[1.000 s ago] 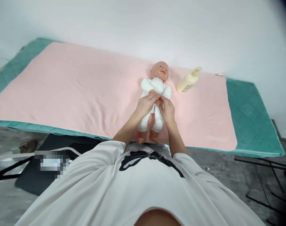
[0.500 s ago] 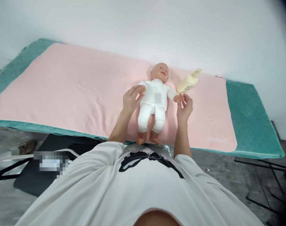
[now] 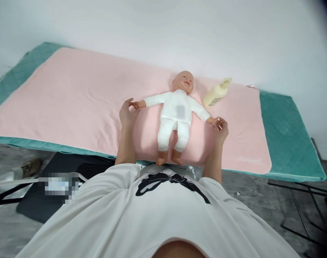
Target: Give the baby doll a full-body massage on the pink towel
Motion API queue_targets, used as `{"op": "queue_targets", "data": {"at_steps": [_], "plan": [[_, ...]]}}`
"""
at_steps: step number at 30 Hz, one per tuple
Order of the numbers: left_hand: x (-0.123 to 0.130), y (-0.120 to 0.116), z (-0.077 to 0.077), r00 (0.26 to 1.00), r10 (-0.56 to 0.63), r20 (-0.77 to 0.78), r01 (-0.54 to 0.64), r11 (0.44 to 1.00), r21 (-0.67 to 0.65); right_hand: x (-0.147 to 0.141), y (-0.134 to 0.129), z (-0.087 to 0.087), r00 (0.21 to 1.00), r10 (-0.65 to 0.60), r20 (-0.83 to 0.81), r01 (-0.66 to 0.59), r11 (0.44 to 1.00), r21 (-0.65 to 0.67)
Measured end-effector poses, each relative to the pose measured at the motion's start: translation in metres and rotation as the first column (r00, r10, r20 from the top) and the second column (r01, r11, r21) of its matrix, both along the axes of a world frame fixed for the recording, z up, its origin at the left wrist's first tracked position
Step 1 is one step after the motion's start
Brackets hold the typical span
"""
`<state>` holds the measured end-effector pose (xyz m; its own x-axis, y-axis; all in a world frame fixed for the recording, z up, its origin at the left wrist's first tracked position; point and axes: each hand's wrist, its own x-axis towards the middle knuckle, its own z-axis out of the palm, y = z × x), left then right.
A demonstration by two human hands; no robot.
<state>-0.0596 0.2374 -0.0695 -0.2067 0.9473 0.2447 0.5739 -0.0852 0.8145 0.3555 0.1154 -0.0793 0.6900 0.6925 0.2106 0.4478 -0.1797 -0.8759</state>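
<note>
A baby doll in a white suit lies on its back on a pink mat, its feet towards me and both arms stretched out sideways. My left hand is closed on the doll's hand at the left, fingers and thumb pinching it. At the right, my right hand grips the doll's other hand between thumb and fingers. Beyond that arm stands a pale yellow pump bottle, close to the wall.
The mat covers a green padded bed set against a white wall. Below its front edge are a black chair at left and a black metal frame at right. Someone's shoe shows at far left.
Both my hands have moved outward, drawing the doll's arms apart. Its left-side arm went from bent near the body to stretched out; the other now reaches farther right and lower.
</note>
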Motion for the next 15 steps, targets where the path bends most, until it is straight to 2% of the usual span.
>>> {"op": "queue_targets", "data": {"at_steps": [5, 10, 15], "plan": [[-0.006, 0.004, -0.007, 1.000, 0.016, -0.021, -0.019, 0.987, -0.157, 0.012, -0.003, -0.010, 0.998, 0.034, 0.055, -0.028, 0.992, -0.121], [-0.008, 0.007, -0.007, 0.996, -0.009, -0.085, -0.008, 0.978, -0.206, 0.018, -0.002, -0.013, 0.974, 0.089, 0.211, -0.064, 0.990, -0.123], [-0.006, 0.006, -0.005, 0.996, -0.016, -0.093, -0.004, 0.978, -0.210, 0.017, -0.002, -0.018, 0.996, 0.076, 0.047, -0.070, 0.991, -0.115]]}}
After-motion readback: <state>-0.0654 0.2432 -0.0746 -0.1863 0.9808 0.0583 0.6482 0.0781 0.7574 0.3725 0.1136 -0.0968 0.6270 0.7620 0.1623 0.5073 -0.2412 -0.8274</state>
